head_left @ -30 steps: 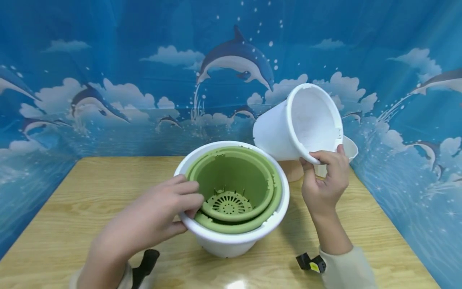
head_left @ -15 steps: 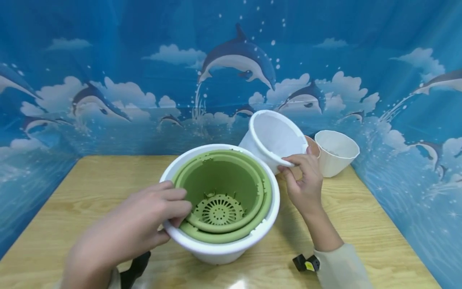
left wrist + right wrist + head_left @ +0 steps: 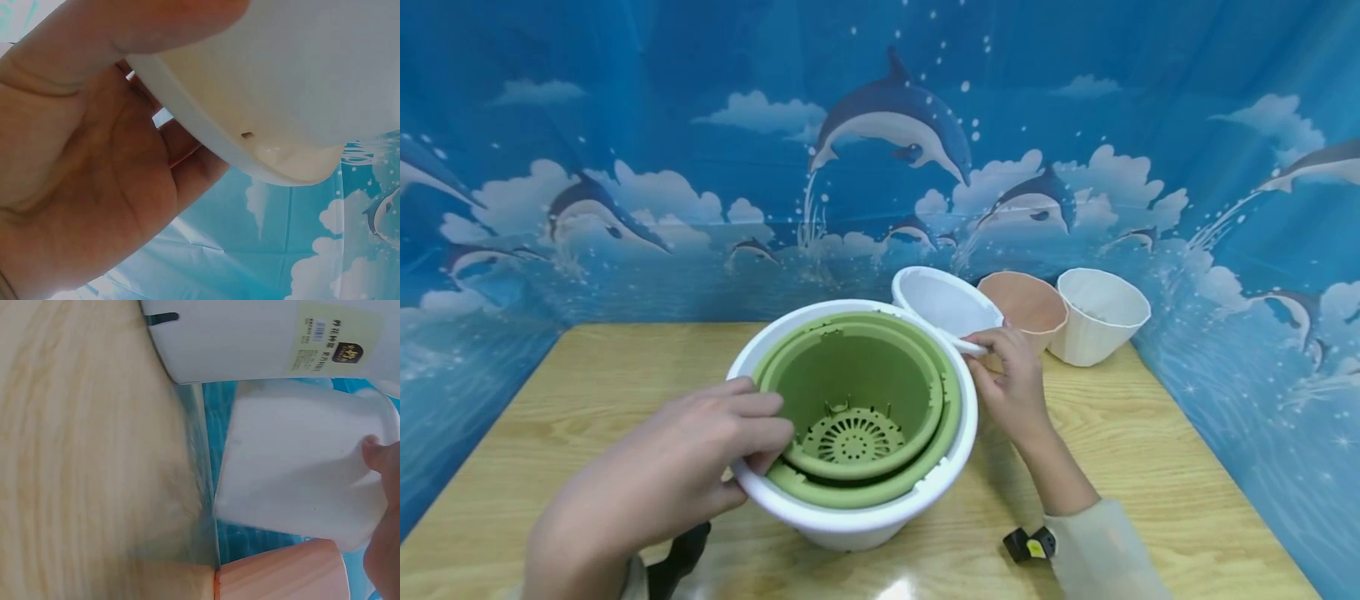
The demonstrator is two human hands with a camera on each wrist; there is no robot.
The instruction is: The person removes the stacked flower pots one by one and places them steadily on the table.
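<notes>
My left hand point(image 3: 700, 442) grips the left rim of a large white flowerpot point(image 3: 850, 522), thumb outside and fingers over the edge. Nested inside it are a green pot point(image 3: 842, 497) and a smaller green pot point(image 3: 865, 367) with a slotted base. Up close in the left wrist view, the hand point(image 3: 112, 156) holds the white rim from below. Behind the stack, my right hand point(image 3: 1015, 383) pinches the rim of another white flowerpot point(image 3: 947, 302), whose lower part the stack hides. The right wrist view shows this second pot point(image 3: 300, 456) beside the labelled large pot point(image 3: 250, 350).
A terracotta-coloured pot point(image 3: 1022, 300) stands just right of the second white pot. Next to it, a cream faceted pot point(image 3: 1093, 333) stands near the back right of the wooden table point(image 3: 1157, 467). A blue dolphin curtain point(image 3: 700, 167) encloses the back and sides.
My right hand has lowered the second white flowerpot down and left behind the stack, uncovering the terracotta and cream pots. The large pot has shifted slightly left with my left hand still on its rim.
</notes>
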